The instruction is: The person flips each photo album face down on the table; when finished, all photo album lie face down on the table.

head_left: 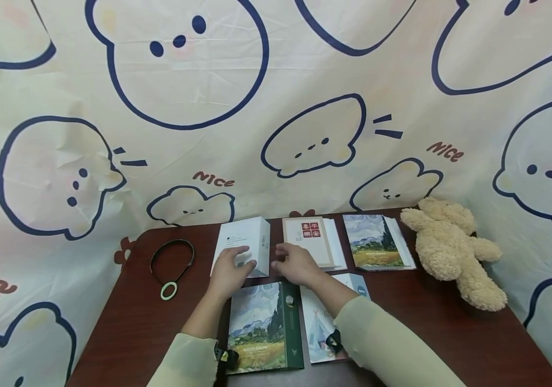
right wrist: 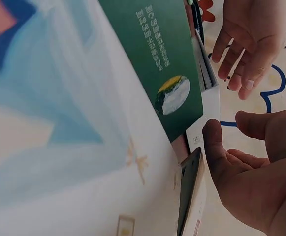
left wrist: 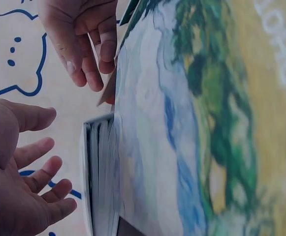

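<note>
A thick white album lies at the back middle of the table, its page edges showing in the left wrist view. Over its left front part hovers my left hand, fingers spread and apart from the cover. My right hand is just beyond the album's right edge, near a cream book with red characters; its fingers are loosely bent and hold nothing. Nearer me lie a photo album with a landscape cover and green spine, and a white book with a tent picture, partly under my right forearm.
On the left lies a dark cord loop with a pale green ring. A smaller landscape-covered album stands at back right, beside a cream plush toy lying face down. A patterned cloth hangs behind the dark red table.
</note>
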A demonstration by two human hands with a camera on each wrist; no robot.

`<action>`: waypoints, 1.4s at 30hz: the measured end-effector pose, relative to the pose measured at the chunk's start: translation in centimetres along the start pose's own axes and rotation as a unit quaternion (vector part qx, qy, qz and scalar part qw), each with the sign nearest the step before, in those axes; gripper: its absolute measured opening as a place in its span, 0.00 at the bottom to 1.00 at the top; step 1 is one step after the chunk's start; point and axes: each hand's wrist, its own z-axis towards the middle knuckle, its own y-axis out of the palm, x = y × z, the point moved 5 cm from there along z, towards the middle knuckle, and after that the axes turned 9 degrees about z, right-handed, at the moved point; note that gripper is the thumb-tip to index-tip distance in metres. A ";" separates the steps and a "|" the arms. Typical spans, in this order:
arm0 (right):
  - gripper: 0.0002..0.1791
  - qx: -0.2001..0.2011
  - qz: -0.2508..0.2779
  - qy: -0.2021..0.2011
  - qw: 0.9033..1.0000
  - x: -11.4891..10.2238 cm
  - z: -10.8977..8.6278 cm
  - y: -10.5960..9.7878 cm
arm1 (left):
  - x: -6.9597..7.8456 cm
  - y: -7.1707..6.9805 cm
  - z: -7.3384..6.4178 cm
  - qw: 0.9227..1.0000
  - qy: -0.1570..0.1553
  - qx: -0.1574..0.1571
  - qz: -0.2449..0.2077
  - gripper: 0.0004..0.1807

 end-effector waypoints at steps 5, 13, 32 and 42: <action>0.31 0.003 0.004 0.001 1.000 0.4 -0.3 -0.6 | 0.9 0.3 0.2 1.000 0.008 -0.003 -0.012 0.25; 0.32 0.009 0.009 0.008 1.000 0.7 -1.2 -1.8 | 2.2 1.0 0.3 0.999 0.027 -0.004 -0.026 0.25; 0.31 0.048 -0.021 0.026 0.998 3.0 -2.0 -5.4 | 4.2 3.2 0.5 0.994 0.041 -0.044 -0.090 0.25; 0.32 0.061 -0.034 0.046 0.996 3.6 -2.5 -7.0 | 4.8 4.4 0.6 0.992 0.031 -0.069 -0.100 0.27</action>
